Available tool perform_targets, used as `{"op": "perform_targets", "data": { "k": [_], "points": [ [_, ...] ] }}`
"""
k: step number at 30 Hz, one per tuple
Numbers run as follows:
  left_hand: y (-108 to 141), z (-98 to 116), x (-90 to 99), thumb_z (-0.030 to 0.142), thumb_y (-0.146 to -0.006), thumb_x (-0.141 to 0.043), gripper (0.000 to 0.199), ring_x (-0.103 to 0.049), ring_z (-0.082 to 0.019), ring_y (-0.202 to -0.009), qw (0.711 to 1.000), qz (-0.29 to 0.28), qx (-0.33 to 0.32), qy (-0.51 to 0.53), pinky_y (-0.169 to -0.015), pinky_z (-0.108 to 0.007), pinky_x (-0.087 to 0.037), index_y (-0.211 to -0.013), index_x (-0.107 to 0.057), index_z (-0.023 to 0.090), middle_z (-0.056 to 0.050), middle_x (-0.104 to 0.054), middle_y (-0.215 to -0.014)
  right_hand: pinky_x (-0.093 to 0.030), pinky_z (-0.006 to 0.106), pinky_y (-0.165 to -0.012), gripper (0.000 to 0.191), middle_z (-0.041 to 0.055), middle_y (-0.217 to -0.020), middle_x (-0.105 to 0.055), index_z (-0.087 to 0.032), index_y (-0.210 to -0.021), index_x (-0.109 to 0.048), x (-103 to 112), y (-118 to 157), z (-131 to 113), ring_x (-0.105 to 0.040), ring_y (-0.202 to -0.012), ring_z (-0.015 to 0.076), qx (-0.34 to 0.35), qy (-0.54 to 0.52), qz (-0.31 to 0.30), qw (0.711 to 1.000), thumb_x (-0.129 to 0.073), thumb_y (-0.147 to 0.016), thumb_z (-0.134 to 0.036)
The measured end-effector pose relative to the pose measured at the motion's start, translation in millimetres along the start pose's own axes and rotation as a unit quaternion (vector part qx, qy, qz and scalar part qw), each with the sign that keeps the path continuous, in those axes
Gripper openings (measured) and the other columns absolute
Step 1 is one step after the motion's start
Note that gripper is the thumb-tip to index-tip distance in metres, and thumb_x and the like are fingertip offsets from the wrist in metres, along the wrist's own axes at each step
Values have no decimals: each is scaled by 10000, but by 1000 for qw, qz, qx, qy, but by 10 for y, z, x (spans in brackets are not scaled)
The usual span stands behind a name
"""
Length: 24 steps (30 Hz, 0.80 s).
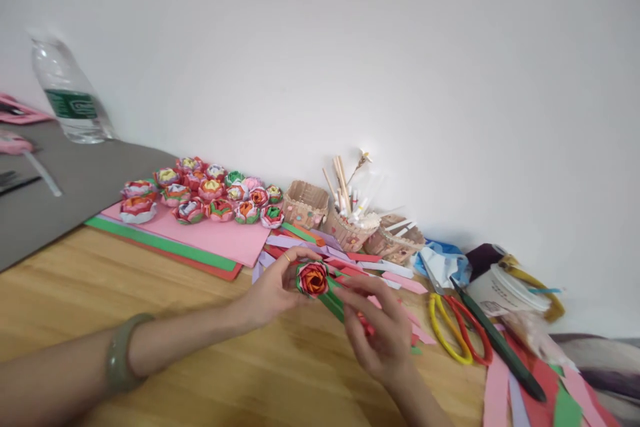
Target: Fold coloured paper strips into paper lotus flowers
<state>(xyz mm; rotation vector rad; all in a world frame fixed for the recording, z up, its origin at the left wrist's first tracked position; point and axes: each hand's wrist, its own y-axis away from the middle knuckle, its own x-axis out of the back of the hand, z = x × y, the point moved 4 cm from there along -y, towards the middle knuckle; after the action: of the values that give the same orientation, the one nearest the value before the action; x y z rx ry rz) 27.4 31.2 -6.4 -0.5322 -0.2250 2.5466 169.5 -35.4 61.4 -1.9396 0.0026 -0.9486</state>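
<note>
A paper flower (313, 279) with an orange centre, red and pink petals and green outer folds is held in my left hand (275, 285), between thumb and fingers. From the flower a green paper strip (332, 304) runs to the right. My right hand (377, 323) has its fingers closed round that strip, just right of the flower. Behind my hands lie many loose coloured paper strips (295, 243). A bracelet circles my left wrist.
Several finished paper flowers (211, 189) stand on pink sheets (235, 238) at the back left. Baskets (306, 203), scissors (453, 330), a green-handled tool (505, 350), a white tub (505, 293) and paper scraps lie to the right. A bottle (67, 97) stands far left.
</note>
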Motion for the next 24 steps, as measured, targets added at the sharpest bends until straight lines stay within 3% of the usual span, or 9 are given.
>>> {"op": "perform_targets", "data": {
  "k": [4, 9, 14, 18, 20, 21, 24],
  "points": [
    [-55, 180, 45, 160, -650, -733, 468, -543, -214, -1058, 990, -1, -47, -136, -890, -321, -434, -1050, -495, 197, -87, -552, -1142, -508, 278, -662, 289, 64, -910, -579, -233, -963, -642, 79, -17, 159, -580, -840, 168, -91, -12, 72, 993, -488, -801, -50],
    [-123, 520, 182, 196, -672, -711, 458, -465, -242, -1179, 951, 10, -98, -294, -995, -373, -361, -1071, -486, 200, -104, -536, -1214, -510, 271, -640, 233, 67, -882, -603, -217, -907, -672, 20, -9, 283, -606, -810, 171, -147, -33, 67, 986, -476, -830, -118],
    [7, 699, 672, 256, -719, -653, 453, -475, -236, -1174, 916, 50, -42, -396, -1000, -388, -362, -1134, -476, 210, -89, -538, -1235, -505, 244, -595, 221, 67, -866, -625, -216, -892, -693, -68, -12, 274, -617, -751, 163, -172, -69, 34, 982, -486, -833, -167],
    [214, 654, 1157, 299, -713, -641, 401, -510, -247, -1133, 861, 103, 9, -498, -990, -407, -368, -1088, -538, 200, -77, -584, -1183, -523, 274, -663, 197, 71, -873, -645, -215, -840, -695, -94, -93, 217, -626, -810, 187, -201, -99, -11, 974, -499, -842, -219],
    [280, 610, 1305, 301, -696, -651, 463, -508, -274, -1137, 854, 118, 21, -507, -987, -441, -364, -1127, -536, 179, -103, -581, -1201, -530, 275, -661, 189, 67, -907, -652, -238, -883, -687, -52, -95, 153, -630, -843, 195, -202, -121, -54, 970, -502, -848, -244],
    [300, 594, 1348, 307, -691, -655, 493, -497, -274, -1154, 852, 122, 23, -509, -998, -444, -354, -1149, -526, 179, -109, -564, -1230, -533, 270, -637, 198, 65, -934, -652, -259, -929, -677, -13, -65, 110, -631, -850, 197, -195, -129, -81, 969, -494, -853, -253],
    [340, 576, 1394, 319, -682, -663, 589, -446, -275, -1217, 854, 128, 31, -503, -1028, -459, -320, -1221, -469, 181, -124, -502, -1310, -524, 299, -576, 236, 35, -867, -666, -369, -999, -655, 151, 171, -86, -632, -753, 206, -93, -128, -153, 976, -497, -824, -365]
  ]
}}
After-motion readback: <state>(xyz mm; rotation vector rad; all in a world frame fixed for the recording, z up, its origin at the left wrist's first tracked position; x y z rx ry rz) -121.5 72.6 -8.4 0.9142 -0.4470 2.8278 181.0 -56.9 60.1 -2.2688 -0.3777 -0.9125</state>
